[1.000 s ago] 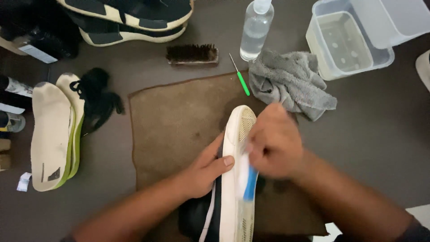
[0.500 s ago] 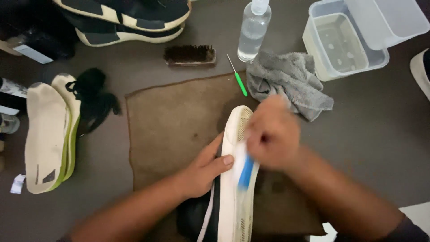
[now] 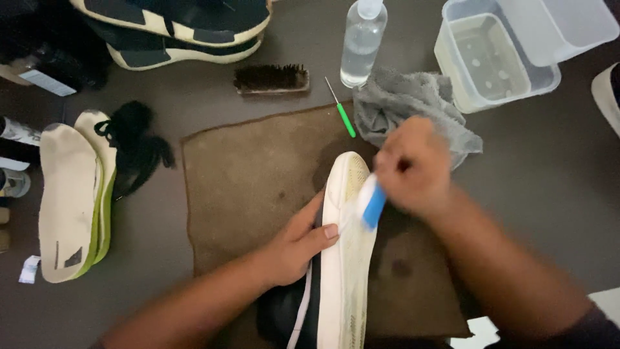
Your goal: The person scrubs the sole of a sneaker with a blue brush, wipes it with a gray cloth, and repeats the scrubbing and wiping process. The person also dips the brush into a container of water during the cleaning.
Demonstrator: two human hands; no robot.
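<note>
Here, the left hand (image 3: 294, 249) grips the upturned shoe (image 3: 342, 258) on the brown mat (image 3: 252, 174); the right hand (image 3: 413, 165), fist closed, presses a blue-handled brush (image 3: 371, 201) against the sole's far end.

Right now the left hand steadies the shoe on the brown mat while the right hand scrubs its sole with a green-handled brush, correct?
Not quite: the brush in the right hand has a blue handle, as the head view shows. The left hand does steady the shoe on the brown mat.
</note>
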